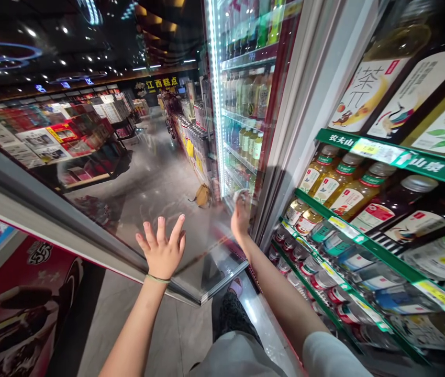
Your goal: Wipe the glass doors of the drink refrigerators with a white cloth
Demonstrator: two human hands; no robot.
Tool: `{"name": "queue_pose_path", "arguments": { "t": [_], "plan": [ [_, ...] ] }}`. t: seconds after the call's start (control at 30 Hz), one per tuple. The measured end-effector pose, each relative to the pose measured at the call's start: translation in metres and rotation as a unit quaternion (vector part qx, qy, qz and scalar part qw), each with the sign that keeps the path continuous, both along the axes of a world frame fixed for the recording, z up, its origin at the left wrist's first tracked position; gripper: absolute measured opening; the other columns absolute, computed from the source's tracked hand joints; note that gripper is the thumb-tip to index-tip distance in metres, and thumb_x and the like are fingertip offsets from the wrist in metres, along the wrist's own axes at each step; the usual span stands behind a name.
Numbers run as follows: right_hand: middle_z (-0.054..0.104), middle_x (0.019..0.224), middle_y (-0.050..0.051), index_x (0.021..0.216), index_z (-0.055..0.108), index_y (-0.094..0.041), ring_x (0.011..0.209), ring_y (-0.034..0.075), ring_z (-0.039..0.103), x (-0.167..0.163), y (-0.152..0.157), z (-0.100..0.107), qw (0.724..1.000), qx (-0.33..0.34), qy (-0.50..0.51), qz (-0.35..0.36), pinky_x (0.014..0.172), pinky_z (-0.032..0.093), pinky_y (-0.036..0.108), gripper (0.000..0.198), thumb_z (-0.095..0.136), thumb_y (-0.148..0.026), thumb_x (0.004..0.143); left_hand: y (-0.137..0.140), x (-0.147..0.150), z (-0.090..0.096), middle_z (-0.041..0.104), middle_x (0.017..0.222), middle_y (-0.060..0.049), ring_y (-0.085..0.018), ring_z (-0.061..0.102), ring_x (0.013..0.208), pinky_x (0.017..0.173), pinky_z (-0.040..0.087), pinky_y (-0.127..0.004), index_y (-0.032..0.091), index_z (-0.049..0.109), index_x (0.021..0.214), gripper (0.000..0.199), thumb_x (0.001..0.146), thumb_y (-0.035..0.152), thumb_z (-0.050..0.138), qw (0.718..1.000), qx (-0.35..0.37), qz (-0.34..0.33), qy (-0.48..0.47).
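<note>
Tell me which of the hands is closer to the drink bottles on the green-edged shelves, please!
Right. The right hand is left of the bottles, its forearm alongside the shelves; the left hand is farther left, spread open before the glass door.

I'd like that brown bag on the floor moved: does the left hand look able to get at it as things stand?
Probably not: the glass door seems to stand between the left hand and the brown bag.

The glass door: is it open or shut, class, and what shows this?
The glass door is open: it stands at an angle to the drinks shelves, with the bottles there uncovered.
</note>
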State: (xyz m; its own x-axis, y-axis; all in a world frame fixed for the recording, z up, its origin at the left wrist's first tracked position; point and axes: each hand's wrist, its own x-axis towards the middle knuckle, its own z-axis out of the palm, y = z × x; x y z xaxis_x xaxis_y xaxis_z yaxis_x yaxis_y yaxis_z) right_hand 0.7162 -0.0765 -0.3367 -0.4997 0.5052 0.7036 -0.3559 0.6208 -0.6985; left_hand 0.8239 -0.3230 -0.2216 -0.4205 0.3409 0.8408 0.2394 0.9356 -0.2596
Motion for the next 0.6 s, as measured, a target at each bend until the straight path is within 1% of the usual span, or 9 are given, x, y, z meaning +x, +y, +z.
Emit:
{"name": "queue_pose_path", "arguments": {
  "t": [0.07, 0.1, 0.13, 0.2, 0.3, 0.4, 0.47, 0.53, 0.6],
  "plan": [
    [0.035, 0.165, 0.021, 0.155, 0.044, -0.016, 0.158, 0.026, 0.028, 0.001, -0.002, -0.002, 0.999, -0.017, -0.001, -0.028, 0.124, 0.036, 0.057, 0.054, 0.021, -0.029, 0.109, 0.000, 0.000, -0.003, 0.003, 0.176, -0.005, -0.040, -0.004, 0.161, 0.127, 0.005, -0.072, 0.040, 0.038, 0.158, 0.080, 0.088, 0.031, 0.075, 1.000, 0.010, -0.008, -0.004],
    [0.034, 0.165, 0.021, 0.158, 0.040, -0.016, 0.158, 0.026, 0.026, 0.006, -0.009, -0.004, 0.999, -0.016, -0.001, -0.031, 0.124, 0.036, 0.058, 0.054, 0.020, -0.028, 0.109, -0.001, 0.000, -0.004, 0.005, 0.176, -0.005, -0.041, -0.003, 0.161, 0.126, 0.006, -0.073, 0.041, 0.037, 0.158, 0.080, 0.088, 0.031, 0.075, 1.000, 0.013, -0.010, -0.005],
    [0.037, 0.164, 0.020, 0.158, 0.041, -0.018, 0.158, 0.026, 0.028, 0.013, -0.018, -0.007, 1.000, -0.008, -0.001, -0.024, 0.123, 0.037, 0.058, 0.054, 0.022, -0.027, 0.108, -0.001, 0.000, -0.004, 0.008, 0.176, -0.005, -0.041, -0.002, 0.161, 0.126, 0.007, -0.073, 0.042, 0.038, 0.158, 0.080, 0.088, 0.031, 0.075, 1.000, 0.014, -0.010, -0.006],
    [0.045, 0.161, 0.015, 0.153, 0.050, -0.023, 0.157, 0.025, 0.031, 0.026, -0.036, -0.008, 0.999, 0.034, 0.001, 0.017, 0.124, 0.038, 0.057, 0.049, 0.030, -0.026, 0.108, -0.001, 0.001, -0.005, 0.010, 0.175, -0.006, -0.041, -0.001, 0.161, 0.126, 0.008, -0.073, 0.042, 0.038, 0.158, 0.080, 0.088, 0.032, 0.075, 1.000, 0.010, -0.005, -0.005],
    [0.049, 0.159, 0.011, 0.143, 0.062, -0.026, 0.156, 0.025, 0.033, 0.029, -0.041, 0.002, 0.994, 0.084, 0.012, 0.063, 0.125, 0.037, 0.053, 0.044, 0.035, -0.025, 0.107, -0.002, 0.002, -0.003, 0.011, 0.175, -0.006, -0.040, -0.002, 0.161, 0.128, 0.008, -0.070, 0.041, 0.037, 0.158, 0.078, 0.090, 0.034, 0.074, 1.000, -0.002, 0.003, -0.005],
    [0.041, 0.163, 0.016, 0.148, 0.056, -0.018, 0.156, 0.027, 0.032, 0.020, -0.028, 0.013, 0.999, 0.030, 0.016, 0.011, 0.125, 0.036, 0.052, 0.049, 0.027, -0.027, 0.109, -0.003, 0.004, -0.003, 0.015, 0.175, -0.007, -0.039, -0.002, 0.161, 0.128, 0.007, -0.068, 0.041, 0.036, 0.158, 0.078, 0.090, 0.033, 0.073, 1.000, 0.004, -0.003, -0.022],
    [0.036, 0.165, 0.020, 0.152, 0.049, -0.014, 0.157, 0.028, 0.029, 0.021, -0.028, 0.015, 1.000, -0.006, 0.017, -0.020, 0.126, 0.034, 0.055, 0.052, 0.023, -0.028, 0.110, -0.003, 0.005, -0.003, 0.020, 0.173, -0.007, -0.040, -0.001, 0.161, 0.128, 0.007, -0.068, 0.042, 0.036, 0.158, 0.078, 0.090, 0.032, 0.074, 0.999, 0.016, -0.007, -0.035],
    [0.039, 0.164, 0.019, 0.153, 0.049, -0.017, 0.158, 0.028, 0.029, 0.030, -0.040, 0.015, 1.000, 0.009, 0.021, -0.002, 0.125, 0.033, 0.057, 0.051, 0.025, -0.027, 0.109, -0.002, 0.006, -0.004, 0.025, 0.172, -0.008, -0.040, 0.001, 0.161, 0.128, 0.008, -0.068, 0.042, 0.037, 0.158, 0.078, 0.090, 0.032, 0.073, 0.999, 0.023, -0.006, -0.043],
    [0.045, 0.161, 0.014, 0.152, 0.052, -0.024, 0.158, 0.027, 0.028, 0.038, -0.053, 0.017, 0.996, 0.064, 0.032, 0.050, 0.125, 0.034, 0.057, 0.048, 0.030, -0.025, 0.109, -0.001, 0.008, -0.004, 0.029, 0.170, -0.007, -0.039, 0.006, 0.161, 0.129, 0.008, -0.066, 0.042, 0.037, 0.157, 0.076, 0.090, 0.032, 0.073, 0.998, 0.025, -0.007, -0.050]
  ]
}}
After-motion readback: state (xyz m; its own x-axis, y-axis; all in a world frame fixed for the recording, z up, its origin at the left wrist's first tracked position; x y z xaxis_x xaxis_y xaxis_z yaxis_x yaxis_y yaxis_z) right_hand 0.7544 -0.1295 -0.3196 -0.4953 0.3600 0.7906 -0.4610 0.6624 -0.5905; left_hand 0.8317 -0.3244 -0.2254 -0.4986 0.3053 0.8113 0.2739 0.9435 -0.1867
